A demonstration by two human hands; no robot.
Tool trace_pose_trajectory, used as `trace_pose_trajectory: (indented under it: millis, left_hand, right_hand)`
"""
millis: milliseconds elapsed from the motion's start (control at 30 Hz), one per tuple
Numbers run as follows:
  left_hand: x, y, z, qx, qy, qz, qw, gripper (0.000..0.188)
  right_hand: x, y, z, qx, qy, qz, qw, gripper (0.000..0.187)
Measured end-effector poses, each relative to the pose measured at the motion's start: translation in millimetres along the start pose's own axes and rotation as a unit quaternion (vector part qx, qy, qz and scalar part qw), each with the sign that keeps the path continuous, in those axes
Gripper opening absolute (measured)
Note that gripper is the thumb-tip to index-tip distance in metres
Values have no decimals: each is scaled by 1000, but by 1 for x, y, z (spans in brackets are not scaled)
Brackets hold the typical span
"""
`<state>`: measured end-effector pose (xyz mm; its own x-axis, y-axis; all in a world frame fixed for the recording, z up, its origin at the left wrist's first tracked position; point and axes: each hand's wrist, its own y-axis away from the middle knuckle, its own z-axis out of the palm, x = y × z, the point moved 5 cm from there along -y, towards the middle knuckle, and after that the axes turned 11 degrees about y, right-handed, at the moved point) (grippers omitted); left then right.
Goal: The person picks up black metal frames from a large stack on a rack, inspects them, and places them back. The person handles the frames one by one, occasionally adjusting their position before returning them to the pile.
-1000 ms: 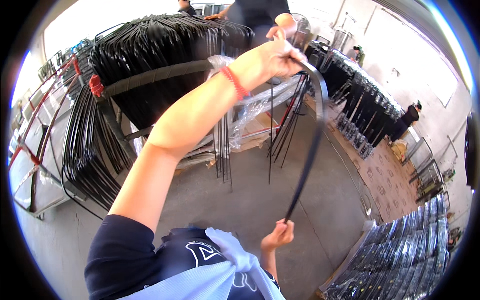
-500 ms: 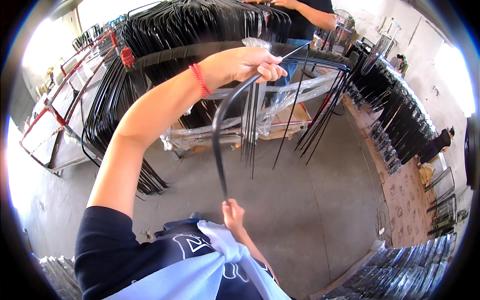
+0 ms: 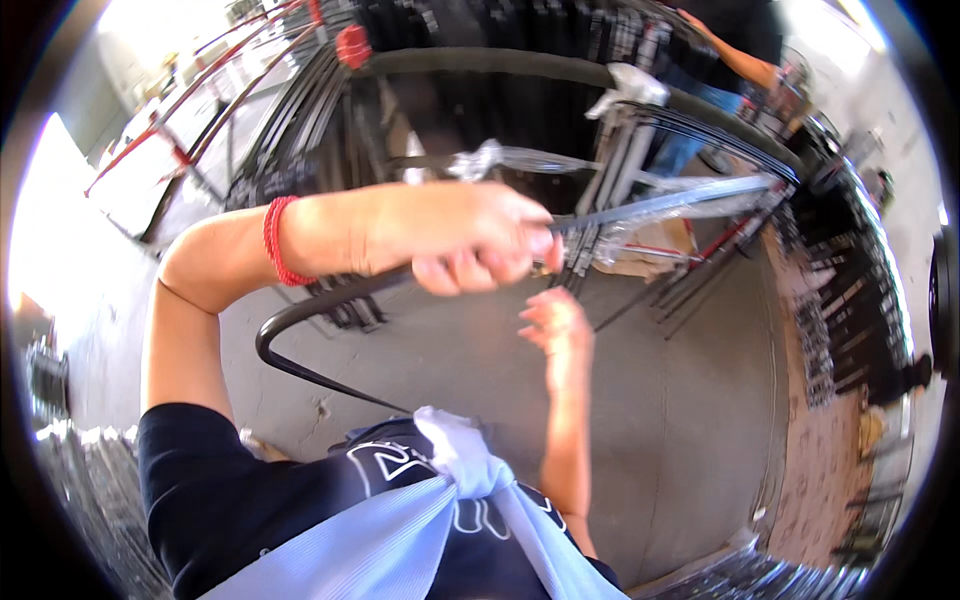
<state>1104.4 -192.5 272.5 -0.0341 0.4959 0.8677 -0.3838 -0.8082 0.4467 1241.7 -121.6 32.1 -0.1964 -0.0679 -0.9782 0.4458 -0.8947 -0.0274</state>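
My left hand (image 3: 490, 240), with a red bead bracelet on its wrist, is closed around a black bent metal tube (image 3: 290, 360). The tube curves down at the left, and one end runs in front of my waist. Its other end reaches right from the fist, blurred, toward the hanging frames. Just below and right of that fist is my right hand (image 3: 562, 325), apart from the tube, fingers spread and a little blurred. Beyond both hands, several thin black bent frames (image 3: 700, 130) hang at the right end of a dark padded bar (image 3: 490, 62).
A red and grey metal rack (image 3: 180, 150) stands at the left. Clear plastic wrap (image 3: 530, 160) clings around the stand. A person (image 3: 735, 60) in dark clothing works behind the bar. Wrapped black parts stack along the right wall, beside brown sheeting (image 3: 790, 480) on the concrete floor (image 3: 690, 420).
My right hand has let go of the tube's lower end and risen near the left hand. My left hand has come lower and closer, and the tube has swung toward level. The view has shifted.
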Motion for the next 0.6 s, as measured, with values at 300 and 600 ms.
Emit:
trace_pose_trajectory:
  millis: [300, 600]
  left_hand:
    - [-63, 145, -33, -45, -299, 92, 949, 28]
    - [-106, 325, -199, 260, -634, -68, 725, 14]
  right_hand:
    - [-172, -23, -16, -189, -290, -326, 880, 35]
    - [-165, 28, 221, -301, -125, -321, 890, 56]
